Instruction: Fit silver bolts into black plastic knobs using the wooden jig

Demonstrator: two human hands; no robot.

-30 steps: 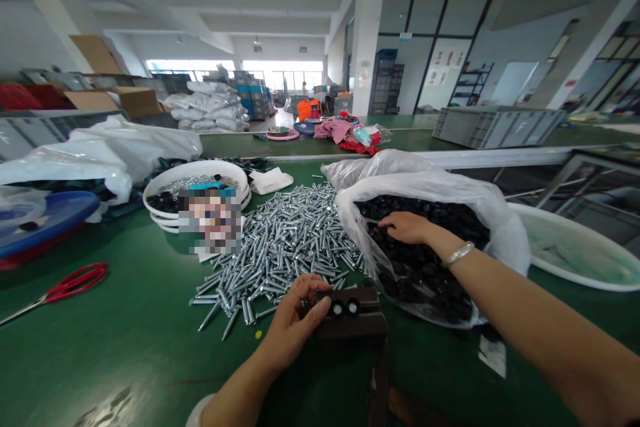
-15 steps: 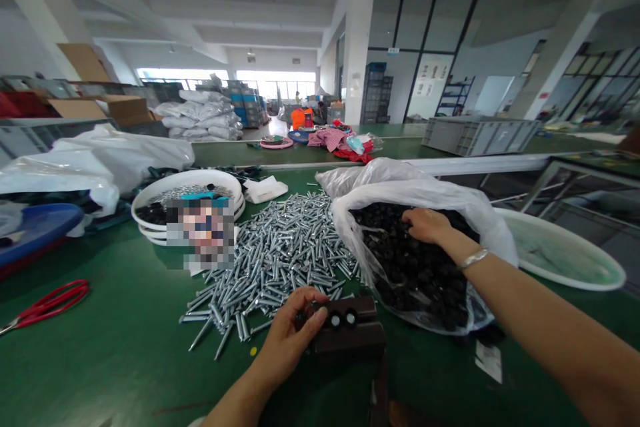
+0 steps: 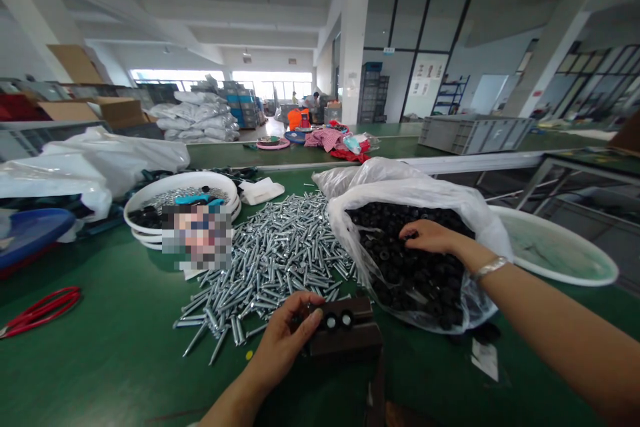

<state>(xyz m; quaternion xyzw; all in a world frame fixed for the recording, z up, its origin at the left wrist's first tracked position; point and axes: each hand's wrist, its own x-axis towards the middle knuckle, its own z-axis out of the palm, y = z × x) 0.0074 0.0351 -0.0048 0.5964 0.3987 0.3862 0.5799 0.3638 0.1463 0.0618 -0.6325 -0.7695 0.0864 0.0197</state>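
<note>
I see screws heaped on the bench, basins to their left, 1 bag to their right, 1 block before them.

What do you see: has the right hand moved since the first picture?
Yes: the right hand has moved rightward, away from the left rim of the white bag.

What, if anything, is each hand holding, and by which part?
The left hand is at the left end of the brown block; any grip there is hidden. The right hand is among black parts; whether it pinches one is unclear.
</note>
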